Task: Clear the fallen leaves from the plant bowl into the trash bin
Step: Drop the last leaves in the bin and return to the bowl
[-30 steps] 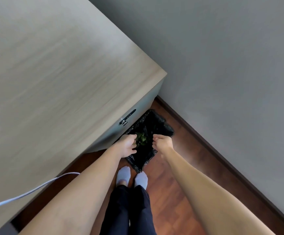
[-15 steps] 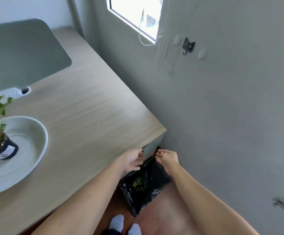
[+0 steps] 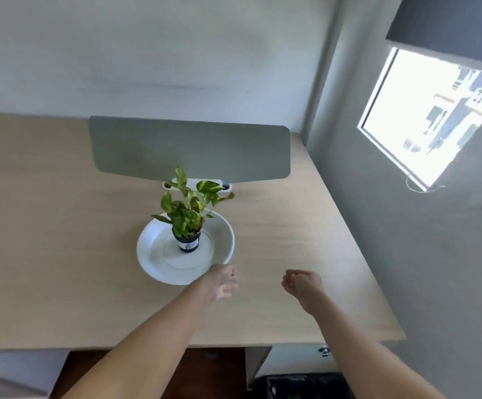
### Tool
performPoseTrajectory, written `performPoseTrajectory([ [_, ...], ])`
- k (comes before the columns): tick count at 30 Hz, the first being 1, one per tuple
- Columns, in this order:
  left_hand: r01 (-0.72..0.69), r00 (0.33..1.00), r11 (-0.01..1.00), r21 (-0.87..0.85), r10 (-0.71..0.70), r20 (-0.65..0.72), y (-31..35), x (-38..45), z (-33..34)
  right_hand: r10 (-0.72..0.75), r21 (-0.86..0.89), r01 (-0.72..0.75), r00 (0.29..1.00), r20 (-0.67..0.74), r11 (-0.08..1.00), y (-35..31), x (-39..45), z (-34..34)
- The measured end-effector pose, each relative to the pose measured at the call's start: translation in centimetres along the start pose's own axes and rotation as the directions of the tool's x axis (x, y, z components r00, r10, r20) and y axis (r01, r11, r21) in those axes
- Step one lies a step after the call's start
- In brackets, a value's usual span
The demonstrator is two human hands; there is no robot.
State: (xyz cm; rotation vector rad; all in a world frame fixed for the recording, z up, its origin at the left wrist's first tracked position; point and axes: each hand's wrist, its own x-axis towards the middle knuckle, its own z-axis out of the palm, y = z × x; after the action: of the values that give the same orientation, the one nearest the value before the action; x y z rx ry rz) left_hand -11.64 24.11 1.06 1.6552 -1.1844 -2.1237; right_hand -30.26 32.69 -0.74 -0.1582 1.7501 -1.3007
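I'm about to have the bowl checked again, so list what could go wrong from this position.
1. The left hand is at the near rim of the white bowl; a nudge might slide it on the smooth desk.
2. The potted plant stands tall in a small pot; a bump may tip it.
3. The trash bin sits below the desk edge, so carried leaves could drop on the floor.
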Motion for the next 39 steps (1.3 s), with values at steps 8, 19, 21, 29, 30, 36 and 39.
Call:
performPoseTrajectory([
  [8,-0.002,0.966,0.992,-0.126,-0.031,-0.257,0.4,1.9,-15.5,0.012,-0.204,0.019,0.989,0.150,0.979,-0.3,1.2,15.2],
  [19,0.132,0.924,0.973,-0.187,-0.190,-0.333,2.9,6.5,-23.5,-0.030,-0.491,-0.061,0.984,-0.176,0.869,0.8,3.1,23.7],
  [21,0.091,0.928,0.971,-0.220,-0.163,-0.335,3.6,7.5,-23.4,-0.023,-0.461,-0.058,0.986,-0.168,0.885,0.4,3.6,24.0],
  [29,-0.063,0.955,0.956,-0.288,-0.027,-0.297,6.8,10.1,-24.6,0.037,-0.337,-0.058,0.997,-0.069,0.940,-3.2,7.0,25.2],
  [30,-0.080,0.955,0.951,-0.300,-0.013,-0.295,7.1,10.5,-24.7,0.039,-0.323,-0.053,0.998,-0.050,0.945,-3.6,7.4,25.3],
  [36,-0.113,0.955,0.937,-0.330,0.012,-0.295,9.0,11.5,-25.1,0.091,-0.248,-0.072,0.994,0.066,0.966,-5.6,9.2,26.2],
  [39,-0.113,0.961,0.934,-0.340,0.016,-0.275,9.3,11.7,-25.2,0.098,-0.240,-0.067,0.988,0.121,0.969,-6.4,9.4,26.2],
])
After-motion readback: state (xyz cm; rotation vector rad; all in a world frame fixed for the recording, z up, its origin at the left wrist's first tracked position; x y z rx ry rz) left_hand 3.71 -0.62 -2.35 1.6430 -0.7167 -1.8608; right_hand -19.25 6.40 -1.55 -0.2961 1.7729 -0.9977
